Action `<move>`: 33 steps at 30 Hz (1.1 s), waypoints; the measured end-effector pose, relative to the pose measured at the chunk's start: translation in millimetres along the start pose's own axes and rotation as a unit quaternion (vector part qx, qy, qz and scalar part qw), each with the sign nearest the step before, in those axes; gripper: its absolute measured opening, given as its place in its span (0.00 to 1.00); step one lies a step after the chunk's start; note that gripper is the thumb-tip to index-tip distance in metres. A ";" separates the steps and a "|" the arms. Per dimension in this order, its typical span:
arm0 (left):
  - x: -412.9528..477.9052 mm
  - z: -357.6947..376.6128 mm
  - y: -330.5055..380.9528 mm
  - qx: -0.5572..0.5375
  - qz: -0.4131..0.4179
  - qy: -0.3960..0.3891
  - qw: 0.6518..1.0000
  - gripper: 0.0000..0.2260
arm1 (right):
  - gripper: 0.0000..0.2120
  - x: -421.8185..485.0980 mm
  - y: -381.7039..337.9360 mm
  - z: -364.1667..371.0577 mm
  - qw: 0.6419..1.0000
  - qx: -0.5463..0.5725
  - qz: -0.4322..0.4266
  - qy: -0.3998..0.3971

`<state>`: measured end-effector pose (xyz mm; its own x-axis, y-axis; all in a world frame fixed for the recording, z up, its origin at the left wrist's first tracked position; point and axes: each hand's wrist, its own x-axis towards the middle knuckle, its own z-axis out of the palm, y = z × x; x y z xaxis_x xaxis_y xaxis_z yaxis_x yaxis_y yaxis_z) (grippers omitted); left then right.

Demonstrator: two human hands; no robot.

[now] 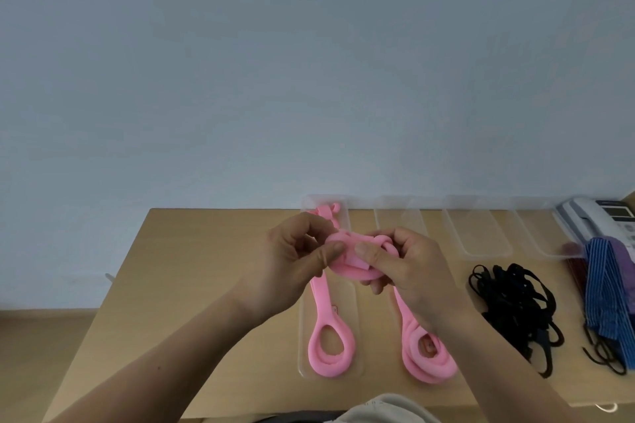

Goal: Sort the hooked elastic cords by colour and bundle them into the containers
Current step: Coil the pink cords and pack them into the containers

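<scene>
Both hands hold a pink elastic cord (350, 266) above the table, coiled into a knot-like wrap. My left hand (295, 264) pinches its left side and my right hand (409, 271) grips its right side. The cord's looped end (427, 359) hangs down onto the table below my right wrist. A bundled pink cord (330, 350) lies in the leftmost clear container (302, 336). Loose black cords (515, 306) lie in a pile to the right. Blue striped cords (606, 288) with black hooks sit at the far right.
Three more clear containers (481, 233) stand in a row along the table's back edge. A white desk phone (598, 220) sits at the back right corner. Purple and dark red cords (625, 257) lie by the blue ones. A wall rises behind the table.
</scene>
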<state>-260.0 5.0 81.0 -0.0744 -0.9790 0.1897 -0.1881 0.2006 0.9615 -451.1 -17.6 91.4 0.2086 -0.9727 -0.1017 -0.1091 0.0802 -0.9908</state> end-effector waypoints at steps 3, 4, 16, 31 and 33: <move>2.1 -1.4 -1.5 0.002 -0.015 -0.003 1.000 0.06 | 0.17 0.9 0.1 -1.3 1.000 -0.006 -0.005 -0.015; 2.2 -2.2 -1.2 0.002 -0.033 -0.012 0.999 0.09 | 0.17 1.1 0.8 -1.9 1.000 -0.005 -0.004 -0.024; 4.6 -13.8 -21.7 -0.081 -0.203 -0.068 0.973 0.10 | 0.17 12.2 24.2 11.8 0.991 -0.120 -0.019 -0.063; 12.2 -28.0 -70.5 -0.083 -0.265 -0.055 0.959 0.11 | 0.21 34.7 58.3 41.8 0.962 -0.268 -0.032 -0.046; 20.1 -23.5 -79.5 -0.077 -0.274 -0.047 0.957 0.10 | 0.26 41.5 69.7 38.6 0.935 -0.341 -0.069 -0.064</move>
<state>-223.5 -31.4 13.0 -0.0954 -0.9265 -0.3639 -0.0775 -0.3576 0.9307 -412.5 -44.0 14.6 0.3770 -0.9257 -0.0306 -0.6585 -0.2447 -0.7117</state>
